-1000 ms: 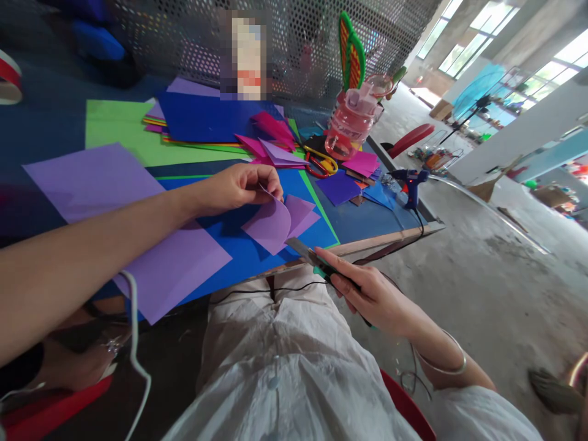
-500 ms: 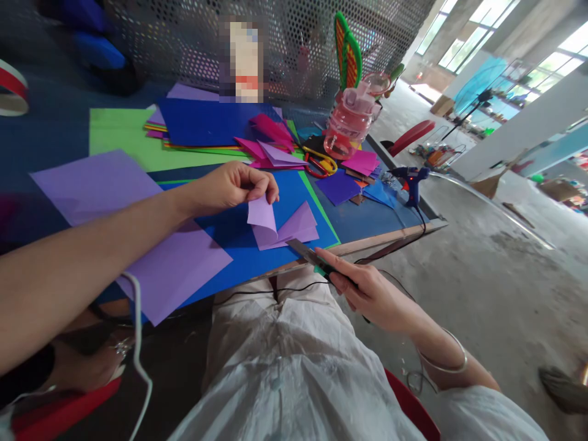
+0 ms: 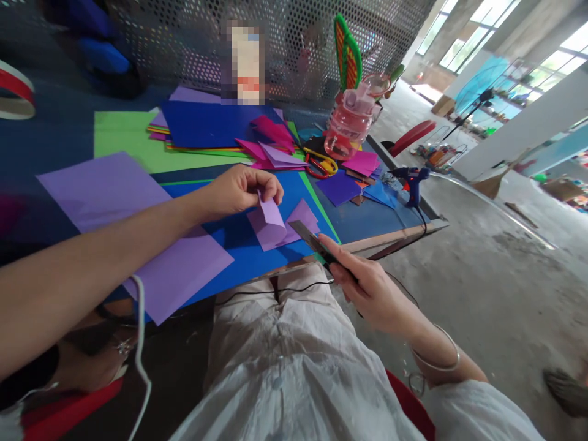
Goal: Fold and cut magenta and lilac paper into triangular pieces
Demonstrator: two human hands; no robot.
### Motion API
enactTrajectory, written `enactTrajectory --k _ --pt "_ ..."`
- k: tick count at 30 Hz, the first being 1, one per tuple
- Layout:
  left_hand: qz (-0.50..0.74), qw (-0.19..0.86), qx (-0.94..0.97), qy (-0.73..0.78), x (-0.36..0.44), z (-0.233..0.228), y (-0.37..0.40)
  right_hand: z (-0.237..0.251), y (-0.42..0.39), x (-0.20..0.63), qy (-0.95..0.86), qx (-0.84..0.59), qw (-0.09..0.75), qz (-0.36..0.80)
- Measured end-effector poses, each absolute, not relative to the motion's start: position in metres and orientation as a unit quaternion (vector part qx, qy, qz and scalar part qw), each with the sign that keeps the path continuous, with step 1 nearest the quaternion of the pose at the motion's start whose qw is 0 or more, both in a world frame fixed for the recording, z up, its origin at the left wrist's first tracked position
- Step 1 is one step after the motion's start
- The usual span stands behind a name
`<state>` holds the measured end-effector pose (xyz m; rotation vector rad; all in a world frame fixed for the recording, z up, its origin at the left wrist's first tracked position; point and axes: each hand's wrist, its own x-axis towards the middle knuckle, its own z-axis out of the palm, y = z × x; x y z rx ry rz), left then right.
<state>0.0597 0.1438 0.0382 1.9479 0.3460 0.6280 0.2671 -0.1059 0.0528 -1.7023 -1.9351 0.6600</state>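
Nearest, at about five o'clock, the right hand (image 3: 376, 294) is closed around a utility knife (image 3: 321, 248), its blade pointing toward eleven o'clock and its tip lying just beside the edge of the small purple paper piece (image 3: 280, 223). Past it, the left hand (image 3: 241, 190) pinches a curled flap of that piece between thumb and fingertips; the piece lies on a blue sheet (image 3: 239, 245) at the near edge of the desk (image 3: 55, 141).

The blade points toward the pinching fingers, so I judge that a slip along the paper could nick them. The flap is curled, not flat, so a cut could tear or wander. A black cord (image 3: 285, 288) crosses the lap just under the knife hand and could snag it.

Farther, at one o'clock, a glue gun (image 3: 411, 180) stands near the desk's corner, beyond it a pink bottle (image 3: 349, 122).
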Motion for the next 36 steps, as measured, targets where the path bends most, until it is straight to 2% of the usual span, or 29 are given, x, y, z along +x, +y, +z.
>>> enactTrajectory --k 5,8,12,16,19,24,36 --pt "0.259 0.427 0.846 0.184 0.065 0.032 0.136 0.042 -0.1 0.266 -0.722 -0.602 0.207 0.27" --pt "0.26 0.328 0.895 0.156 0.07 0.029 0.126 0.039 -0.1 0.268 -0.726 -0.593 0.198 0.285" --pt "0.174 0.148 0.97 0.078 0.073 0.028 0.117 0.04 -0.096 0.272 -0.732 -0.589 0.18 0.292" --pt "0.103 0.061 0.991 0.064 0.072 0.023 0.118 0.045 -0.092 0.275 -0.74 -0.582 0.157 0.297" --pt "0.077 0.049 0.993 0.07 0.072 0.019 0.12 0.048 -0.09 0.277 -0.745 -0.577 0.151 0.299" --pt "-0.021 0.133 0.989 0.068 0.075 0.015 0.124 0.051 -0.087 0.275 -0.745 -0.576 0.143 0.304" --pt "-0.017 0.156 0.984 0.089 0.077 0.015 0.12 0.052 -0.088 0.276 -0.743 -0.572 0.127 0.323"
